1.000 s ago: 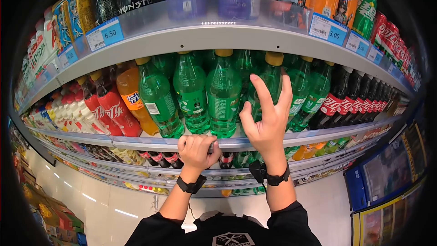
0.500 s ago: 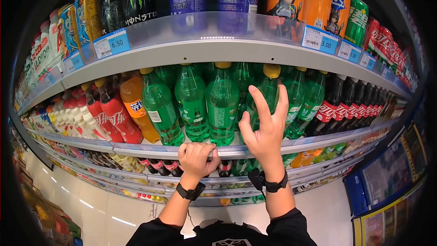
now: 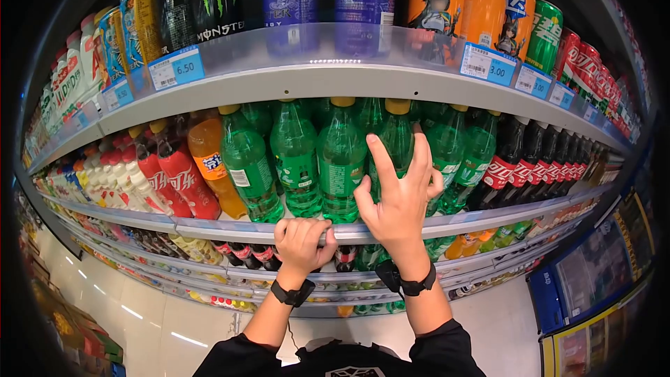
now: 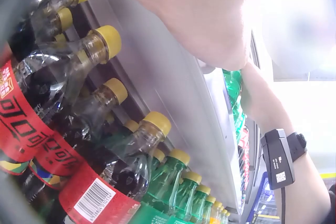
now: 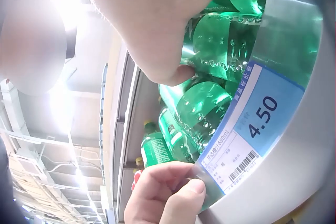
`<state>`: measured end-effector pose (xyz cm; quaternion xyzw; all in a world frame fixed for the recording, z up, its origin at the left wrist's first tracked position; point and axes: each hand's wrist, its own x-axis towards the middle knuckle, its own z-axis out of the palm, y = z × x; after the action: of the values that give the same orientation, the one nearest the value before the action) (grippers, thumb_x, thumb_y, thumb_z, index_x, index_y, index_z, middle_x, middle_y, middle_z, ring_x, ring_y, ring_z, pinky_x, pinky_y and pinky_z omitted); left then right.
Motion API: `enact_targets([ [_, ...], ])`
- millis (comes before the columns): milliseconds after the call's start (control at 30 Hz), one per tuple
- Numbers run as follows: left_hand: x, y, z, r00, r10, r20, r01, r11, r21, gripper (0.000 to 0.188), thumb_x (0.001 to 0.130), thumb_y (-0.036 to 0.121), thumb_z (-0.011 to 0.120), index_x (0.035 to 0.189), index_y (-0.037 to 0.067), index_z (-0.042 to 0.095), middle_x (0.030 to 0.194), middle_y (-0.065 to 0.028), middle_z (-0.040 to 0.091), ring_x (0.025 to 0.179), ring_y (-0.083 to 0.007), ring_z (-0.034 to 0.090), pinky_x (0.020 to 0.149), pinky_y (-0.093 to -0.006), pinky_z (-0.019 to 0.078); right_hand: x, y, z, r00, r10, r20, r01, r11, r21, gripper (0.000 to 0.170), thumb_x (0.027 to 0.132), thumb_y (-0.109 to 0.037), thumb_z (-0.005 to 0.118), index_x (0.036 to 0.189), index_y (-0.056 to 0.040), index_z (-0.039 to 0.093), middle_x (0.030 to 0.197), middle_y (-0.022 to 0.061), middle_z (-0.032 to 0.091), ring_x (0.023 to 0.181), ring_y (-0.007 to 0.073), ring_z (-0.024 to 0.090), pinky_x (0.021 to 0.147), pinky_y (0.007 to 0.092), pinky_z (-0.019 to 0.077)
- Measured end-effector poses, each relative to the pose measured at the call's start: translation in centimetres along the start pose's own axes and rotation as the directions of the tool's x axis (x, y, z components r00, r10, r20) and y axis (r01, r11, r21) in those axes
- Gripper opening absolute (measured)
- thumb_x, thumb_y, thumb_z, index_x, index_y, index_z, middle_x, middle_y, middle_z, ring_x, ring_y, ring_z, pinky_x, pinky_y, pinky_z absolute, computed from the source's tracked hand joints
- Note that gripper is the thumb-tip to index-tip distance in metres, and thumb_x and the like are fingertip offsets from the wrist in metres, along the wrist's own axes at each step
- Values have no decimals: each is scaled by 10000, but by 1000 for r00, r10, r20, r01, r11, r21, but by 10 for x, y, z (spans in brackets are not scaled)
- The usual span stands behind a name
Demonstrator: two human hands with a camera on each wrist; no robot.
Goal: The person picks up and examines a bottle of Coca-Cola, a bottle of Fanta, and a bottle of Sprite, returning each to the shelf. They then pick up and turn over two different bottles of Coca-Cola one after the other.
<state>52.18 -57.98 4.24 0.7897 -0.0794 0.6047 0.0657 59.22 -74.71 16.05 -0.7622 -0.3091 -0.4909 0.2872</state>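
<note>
Bent over the front edge of the bottle shelf (image 3: 209, 227), the fingers of my left hand (image 3: 302, 243) grip it. In the right wrist view the left hand (image 5: 165, 195) holds the edge beside a price tag (image 5: 247, 129) reading 4.50. My right hand (image 3: 399, 202) is spread against a green soda bottle (image 3: 398, 141) with a yellow cap. Index and middle fingers reach up either side of it, the thumb stands out to the left, and the little finger is bent. A neighbouring green bottle (image 3: 340, 160) is just left of the thumb.
Orange soda (image 3: 213, 160) and red-label bottles (image 3: 185, 181) stand left; dark cola bottles (image 3: 504, 164) stand right. The upper shelf's lip (image 3: 335, 82) overhangs the bottle tops, with cans (image 3: 289, 0) above. Cola bottles (image 4: 105, 182) fill the shelf below. A blue-framed cabinet (image 3: 558, 293) stands right.
My right hand has shifted left, and the green bottle between its fingers has moved left with it. The shelves sit lower in the head view than a second ago. My left hand keeps its grip.
</note>
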Motion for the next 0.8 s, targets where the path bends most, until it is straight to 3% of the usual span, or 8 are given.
enact_targets([
  [333,-1,0,-1,1000,-24,11,24,1000,-6,207,765,134,729,964,132,672,819,-2,662,760,-204,595,850,-359,389,0,5,-3,998,63,3,-63,998,2,700,811,-206,715,1491,-275,565,1570,289,368,1452,402,367,1073,514,243],
  [400,2,2,-2,1000,-21,11,21,1000,12,208,763,151,737,963,139,682,818,8,652,767,-192,597,834,-354,390,2,4,-7,999,37,16,-34,991,-126,689,821,-222,722,1490,-241,561,1600,279,334,1506,425,316,1141,569,185],
  [600,1,2,-2,999,-31,21,31,999,30,197,749,168,745,939,142,699,814,14,646,775,-182,598,819,-351,394,5,12,-7,999,48,19,-46,992,-115,651,836,-270,715,1471,-276,572,1602,264,356,1534,430,276,1194,603,88],
  [800,1,4,-2,1000,-30,2,30,999,28,179,752,165,743,924,140,700,809,9,650,770,-185,596,820,-352,395,6,12,-10,999,41,32,-37,992,-120,650,847,-277,716,1478,-282,561,1605,264,353,1532,433,275,1190,606,108],
])
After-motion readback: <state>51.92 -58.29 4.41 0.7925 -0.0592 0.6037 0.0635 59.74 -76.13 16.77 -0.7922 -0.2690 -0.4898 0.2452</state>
